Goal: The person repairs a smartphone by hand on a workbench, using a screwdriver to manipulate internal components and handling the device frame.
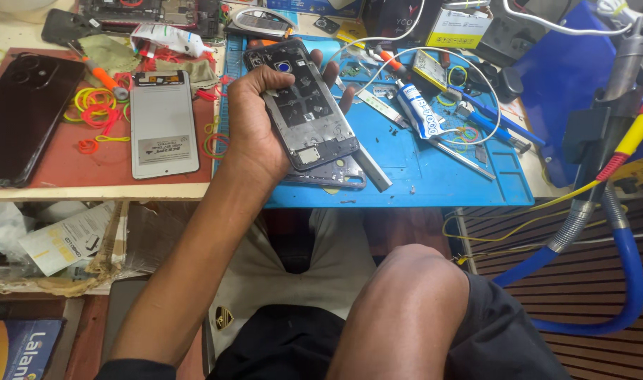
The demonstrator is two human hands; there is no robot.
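**Left hand holds an opened phone frame above the blue mat**

The left hand (254,116) has its grip closed around a dark phone frame (304,105). The thumb side lies along the left edge of the frame, and the fingertips (330,70) come around its right edge. The frame is turned with its inner side up, so the black plates and a round camera opening near its far end can be seen. It is tilted, with the near end lower.

Directly below the grip, partly hidden by the frame, a second flat phone part (332,176) lies on the blue work mat (441,176). A thin grey metal strip (370,167) touches it on the right side.

To the right of the grip, on the mat, lies a white tube of glue (414,109), and a white cable (434,53) makes a loop around it. Further right is a blue-handled tool (501,127).

To the left of the grip, on the red-brown pad (68,169) of the counter (89,191), a grey phone back panel (163,123) lies flat. Coloured rubber bands (96,105) are beside it, and well further left is a black phone (22,116). An orange-handled screwdriver (99,74) lies above the bands.

The right hand cannot be seen; only a bare knee (406,302) shows below the counter edge, on the near side of the grip.
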